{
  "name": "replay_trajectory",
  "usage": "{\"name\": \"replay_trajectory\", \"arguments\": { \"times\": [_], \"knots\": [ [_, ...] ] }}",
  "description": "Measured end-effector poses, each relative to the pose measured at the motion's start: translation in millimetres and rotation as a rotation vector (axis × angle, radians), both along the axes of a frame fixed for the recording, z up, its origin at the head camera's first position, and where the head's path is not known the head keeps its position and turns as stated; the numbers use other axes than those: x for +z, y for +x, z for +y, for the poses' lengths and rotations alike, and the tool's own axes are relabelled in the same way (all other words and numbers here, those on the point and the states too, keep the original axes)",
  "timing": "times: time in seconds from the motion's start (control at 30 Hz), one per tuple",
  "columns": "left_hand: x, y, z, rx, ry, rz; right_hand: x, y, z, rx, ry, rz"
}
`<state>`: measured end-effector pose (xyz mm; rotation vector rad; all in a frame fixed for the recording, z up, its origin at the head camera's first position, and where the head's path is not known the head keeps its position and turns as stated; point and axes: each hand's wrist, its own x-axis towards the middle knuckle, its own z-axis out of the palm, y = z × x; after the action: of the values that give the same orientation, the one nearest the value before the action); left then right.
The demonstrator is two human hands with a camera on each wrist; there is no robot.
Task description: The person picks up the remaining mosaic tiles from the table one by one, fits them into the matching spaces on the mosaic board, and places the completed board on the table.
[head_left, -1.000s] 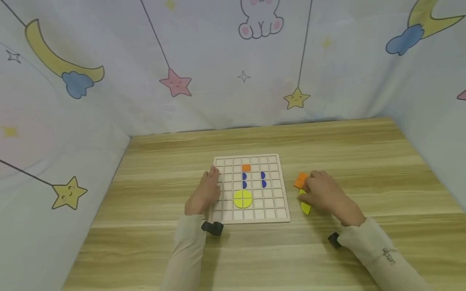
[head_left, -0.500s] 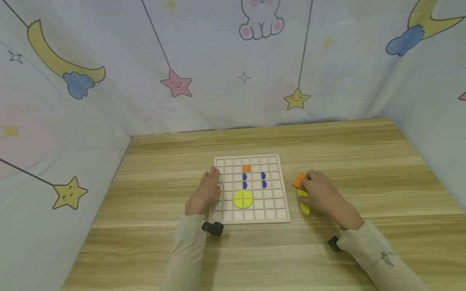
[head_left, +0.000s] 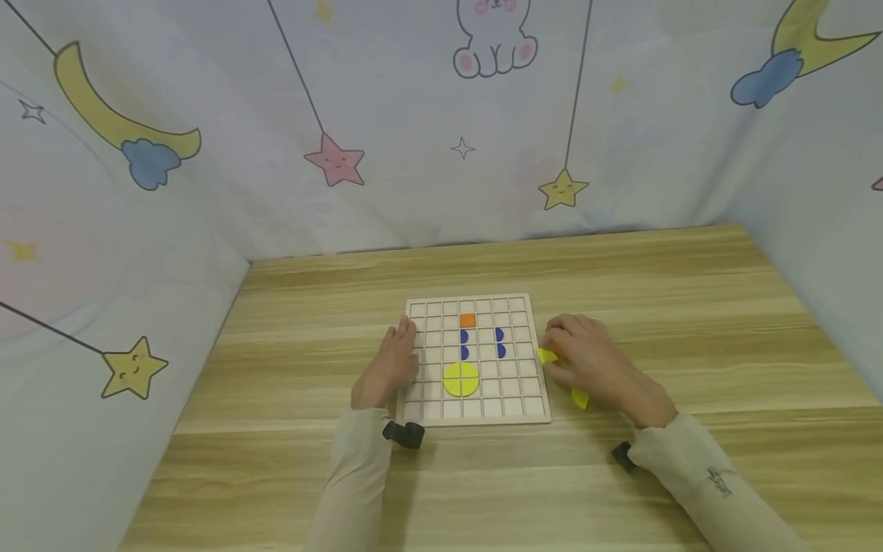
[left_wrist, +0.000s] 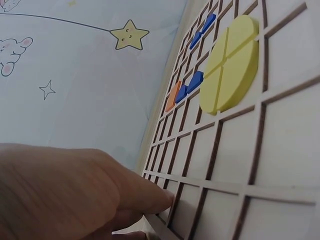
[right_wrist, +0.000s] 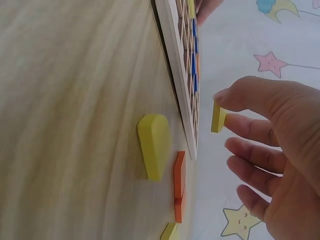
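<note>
Right hand [head_left: 596,362] pinching flat yellow wedge-like piece [right_wrist: 216,120] above bench [head_left: 310,307], near pale wooden grid board [head_left: 483,420]; left hand [head_left: 389,366] resting straight-fingered on board's left edge. Probably placing step; next move calling for alignment with cell [head_left: 508,384].

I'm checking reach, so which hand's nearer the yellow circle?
Left. The left hand is at the left edge of the board, left of the yellow circle; the right hand is farther off, by the board's right edge.
</note>
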<state>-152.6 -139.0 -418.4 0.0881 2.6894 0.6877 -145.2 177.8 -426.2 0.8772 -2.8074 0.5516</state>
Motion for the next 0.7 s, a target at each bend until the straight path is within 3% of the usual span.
{"name": "replay_trajectory", "arguments": {
  "times": [0.23, 0.47, 0.7],
  "knots": [
    [0.0, 0.2, 0.6, -0.010, -0.019, -0.002, -4.1, -9.9, -15.9, 0.072, -0.012, 0.000],
    [-0.4, 1.0, 1.7, 0.000, -0.021, 0.008, -2.9, -12.3, -33.5, 0.088, 0.061, -0.123],
    [0.7, 1.1, 2.2, 0.015, -0.012, 0.012, 2.0, -13.6, -53.3, 0.136, 0.109, -0.149]
  ]
}}
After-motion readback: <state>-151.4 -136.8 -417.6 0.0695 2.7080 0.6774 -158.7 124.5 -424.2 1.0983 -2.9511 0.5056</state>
